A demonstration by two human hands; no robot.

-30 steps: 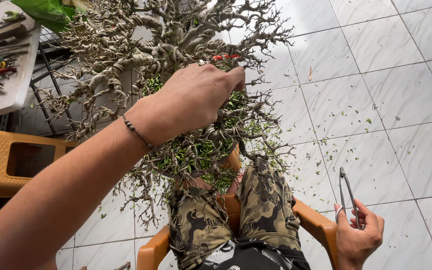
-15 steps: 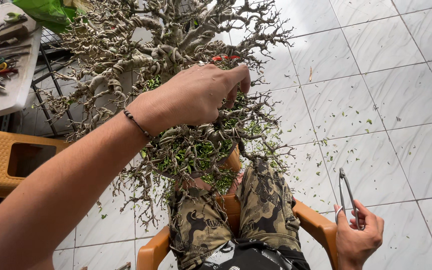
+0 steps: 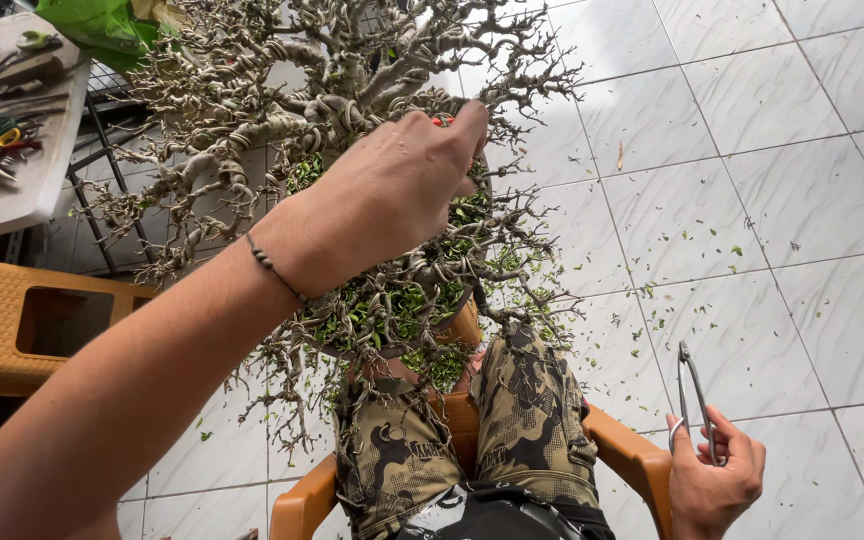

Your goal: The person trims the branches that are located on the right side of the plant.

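- White marbled floor tiles [image 3: 802, 200] fill the right side of the view, strewn with small green leaf clippings [image 3: 652, 300].
- Bonsai tree [image 3: 352, 130]: grey, twisted, mostly bare branches spreading wide, directly in front of the seated person and above the knees; green leaves lie scattered over its base.
- Orange plastic chair [image 3: 632, 455] under the person; legs in camouflage trousers [image 3: 522, 420] reach forward beneath the tree.
- Woven tan stool [image 3: 12, 320] at left, on its side, opening facing the camera.
- Pale table [image 3: 22, 200] at upper left carrying assorted hand tools [image 3: 2, 130]; green bag [image 3: 102, 25] just behind it.
- Left hand [image 3: 392, 195]: extended into the middle of the tree, back of hand toward the camera, thin cord bracelet [image 3: 272, 265] at the wrist. Fingertips curl down among the branches near a small red item; whether they pinch a twig cannot be told, as the hand covers the contact.
- Right hand [image 3: 717, 480]: low at right, beside the chair arm, well apart from the tree. Fingers are curled closed around the handles of slim metal shears [image 3: 694, 400], blades pointing up.
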